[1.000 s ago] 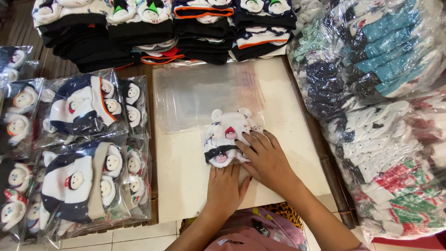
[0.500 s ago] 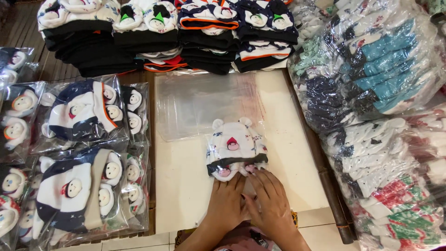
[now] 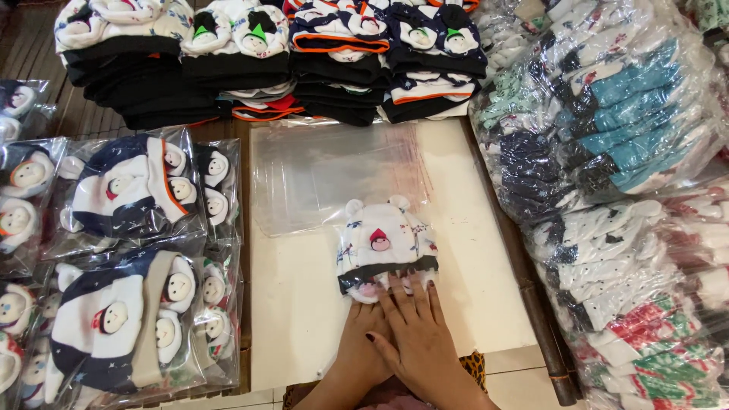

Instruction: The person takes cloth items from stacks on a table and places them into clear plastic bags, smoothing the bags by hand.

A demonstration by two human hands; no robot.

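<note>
Head view: right hand [image 3: 416, 334] lies flat, fingers spread, over the left hand [image 3: 363, 353], both pressing the lower edge of a clear plastic bag holding a small white baby hat [image 3: 386, 249] with a dark band, just ahead of the fingertips on the tabletop [image 3: 296, 311]; nothing gripped, palms down; best to keep the pressure even and smooth outward so the film lies flat; beyond the hat sits a stack of empty clear bags [image 3: 326, 173]; bagged hats [image 3: 129, 266] crowd the left, bundled packs [image 3: 623, 190] the right, folded hats [image 3: 266, 61] farthest off.
</note>
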